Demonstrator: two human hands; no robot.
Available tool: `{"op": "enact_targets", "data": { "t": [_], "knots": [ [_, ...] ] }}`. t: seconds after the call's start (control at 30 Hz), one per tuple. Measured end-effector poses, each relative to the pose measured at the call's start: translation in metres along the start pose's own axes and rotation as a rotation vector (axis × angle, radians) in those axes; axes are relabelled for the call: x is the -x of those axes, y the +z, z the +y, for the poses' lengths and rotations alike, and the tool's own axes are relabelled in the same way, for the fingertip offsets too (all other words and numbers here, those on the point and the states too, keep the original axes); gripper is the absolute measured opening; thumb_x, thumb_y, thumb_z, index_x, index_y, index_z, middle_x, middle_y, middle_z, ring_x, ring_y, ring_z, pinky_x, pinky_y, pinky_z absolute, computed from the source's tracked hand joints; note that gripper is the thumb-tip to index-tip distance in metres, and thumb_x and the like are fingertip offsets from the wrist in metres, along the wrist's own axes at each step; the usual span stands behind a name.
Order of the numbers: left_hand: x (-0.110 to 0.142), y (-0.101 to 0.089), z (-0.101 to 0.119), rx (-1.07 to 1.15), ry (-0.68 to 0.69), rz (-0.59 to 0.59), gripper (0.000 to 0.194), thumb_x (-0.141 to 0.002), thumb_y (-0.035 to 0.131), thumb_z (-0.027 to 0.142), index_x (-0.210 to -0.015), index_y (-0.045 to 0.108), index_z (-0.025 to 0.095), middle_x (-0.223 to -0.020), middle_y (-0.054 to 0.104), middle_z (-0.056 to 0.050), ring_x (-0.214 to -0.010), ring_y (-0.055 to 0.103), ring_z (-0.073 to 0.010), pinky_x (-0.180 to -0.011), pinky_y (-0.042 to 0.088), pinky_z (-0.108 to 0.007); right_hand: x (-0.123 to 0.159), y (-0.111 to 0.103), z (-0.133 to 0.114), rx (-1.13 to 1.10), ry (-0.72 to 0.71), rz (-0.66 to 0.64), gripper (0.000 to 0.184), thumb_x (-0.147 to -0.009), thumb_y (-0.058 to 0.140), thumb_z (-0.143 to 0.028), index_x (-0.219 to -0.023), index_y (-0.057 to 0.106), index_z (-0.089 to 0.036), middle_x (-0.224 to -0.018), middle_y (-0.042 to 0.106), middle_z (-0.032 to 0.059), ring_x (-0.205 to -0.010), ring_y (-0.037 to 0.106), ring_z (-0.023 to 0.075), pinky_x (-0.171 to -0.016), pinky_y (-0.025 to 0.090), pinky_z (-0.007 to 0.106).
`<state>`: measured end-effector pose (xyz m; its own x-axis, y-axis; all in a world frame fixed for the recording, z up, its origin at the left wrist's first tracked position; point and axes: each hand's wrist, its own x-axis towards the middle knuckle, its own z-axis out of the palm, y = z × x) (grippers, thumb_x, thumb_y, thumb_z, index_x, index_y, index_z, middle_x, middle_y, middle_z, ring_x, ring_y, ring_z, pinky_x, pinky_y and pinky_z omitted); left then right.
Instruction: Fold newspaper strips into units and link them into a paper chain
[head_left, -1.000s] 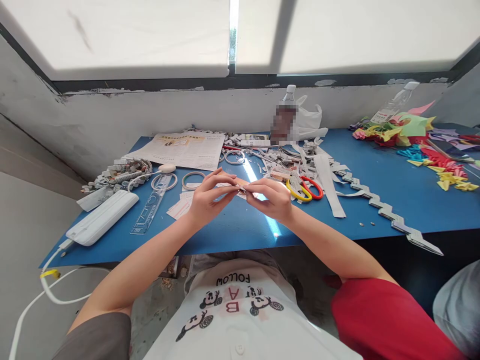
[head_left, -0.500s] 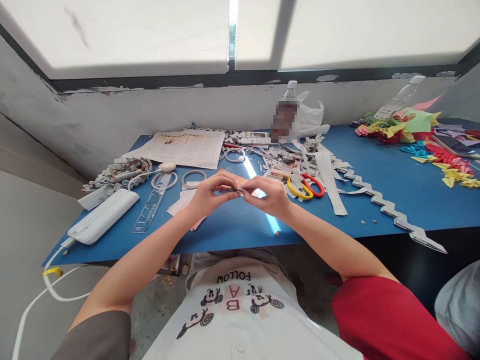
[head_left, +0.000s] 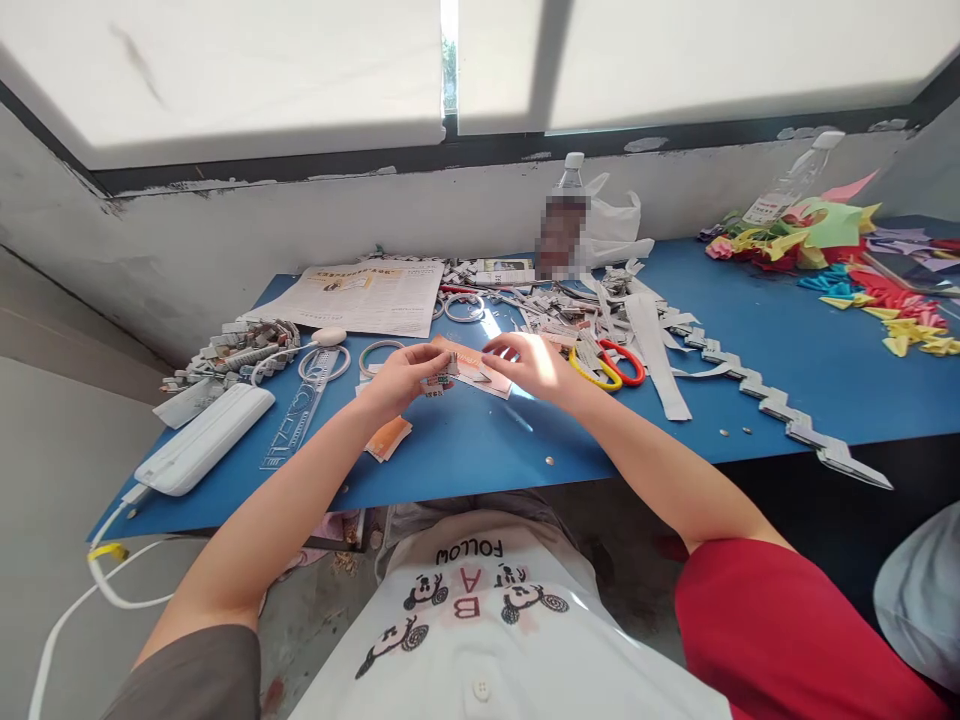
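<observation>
My left hand (head_left: 401,375) is closed around a small folded paper piece (head_left: 439,383) just above the blue table (head_left: 480,450). My right hand (head_left: 534,362) reaches forward with its fingers spread, the fingertips touching an orange-and-white paper slip (head_left: 472,366) lying on the table. The two hands are apart. More paper slips (head_left: 388,437) lie under my left wrist.
Yellow and red scissors (head_left: 609,366) lie right of my right hand among cut paper strips (head_left: 652,350). A clear ruler (head_left: 300,412), rings (head_left: 381,352), a white power bank (head_left: 204,437) and folded pieces (head_left: 232,350) are at left. A zigzag paper chain (head_left: 780,410) and coloured origami (head_left: 862,280) are at right. A bottle (head_left: 564,225) stands at the back.
The hands were pinched together on one small piece in front of me. They have parted: the left keeps the folded piece, the right has moved forward onto a slip on the table.
</observation>
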<state>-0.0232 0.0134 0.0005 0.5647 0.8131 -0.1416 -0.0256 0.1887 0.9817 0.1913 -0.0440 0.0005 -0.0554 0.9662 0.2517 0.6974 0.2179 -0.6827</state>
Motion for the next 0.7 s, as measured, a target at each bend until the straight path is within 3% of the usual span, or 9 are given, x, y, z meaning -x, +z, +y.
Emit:
{"op": "enact_targets", "data": {
  "t": [0.17, 0.3, 0.5, 0.63, 0.7],
  "knots": [
    [-0.008, -0.006, -0.003, 0.106, -0.13, -0.022, 0.028, -0.069, 0.081, 0.033, -0.087, 0.069, 0.014, -0.078, 0.068, -0.005, -0.074, 0.064, -0.0137, -0.072, 0.053, -0.027, -0.008, 0.012, 0.016, 0.175, 0.044, -0.128, 0.026, -0.081, 0.064, -0.033, -0.099, 0.071, -0.016, -0.092, 0.069, 0.0088, -0.078, 0.062, 0.0198, -0.065, 0.044, 0.027],
    [-0.007, -0.004, -0.002, 0.158, -0.174, -0.03, 0.015, -0.077, 0.075, 0.026, -0.083, 0.068, 0.014, -0.076, 0.067, -0.006, -0.069, 0.063, -0.0115, -0.068, 0.053, -0.024, -0.008, 0.02, 0.016, 0.106, -0.026, -0.099, 0.013, -0.074, 0.068, -0.025, -0.084, 0.07, -0.018, -0.086, 0.067, 0.005, -0.069, 0.06, 0.015, -0.062, 0.044, 0.026],
    [-0.004, -0.002, 0.001, 0.141, -0.18, -0.082, 0.013, -0.077, 0.073, 0.025, -0.078, 0.068, 0.014, -0.075, 0.066, -0.006, -0.065, 0.061, -0.011, -0.062, 0.051, -0.023, -0.003, 0.017, 0.01, -0.321, 0.04, -0.149, 0.016, -0.074, 0.066, -0.031, -0.081, 0.061, -0.018, -0.055, 0.06, -0.0025, -0.047, 0.057, 0.0127, -0.047, 0.044, 0.024],
    [-0.005, -0.002, 0.001, 0.124, -0.176, -0.126, 0.017, -0.073, 0.077, 0.028, -0.081, 0.07, 0.015, -0.074, 0.066, -0.005, -0.063, 0.058, -0.0102, -0.061, 0.048, -0.023, -0.002, 0.012, 0.003, -0.595, 0.061, -0.238, 0.023, -0.07, 0.074, -0.032, -0.08, 0.065, -0.014, -0.063, 0.067, 0.0033, -0.057, 0.065, 0.016, -0.053, 0.052, 0.027],
    [-0.004, -0.001, 0.001, 0.1, -0.161, -0.156, 0.02, -0.071, 0.079, 0.031, -0.082, 0.07, 0.015, -0.075, 0.066, -0.004, -0.064, 0.059, -0.0104, -0.061, 0.047, -0.023, -0.002, 0.01, -0.001, -0.724, 0.053, -0.273, 0.026, -0.074, 0.07, -0.038, -0.079, 0.067, -0.013, -0.07, 0.069, 0.0065, -0.06, 0.066, 0.0164, -0.057, 0.055, 0.028]
  ]
}}
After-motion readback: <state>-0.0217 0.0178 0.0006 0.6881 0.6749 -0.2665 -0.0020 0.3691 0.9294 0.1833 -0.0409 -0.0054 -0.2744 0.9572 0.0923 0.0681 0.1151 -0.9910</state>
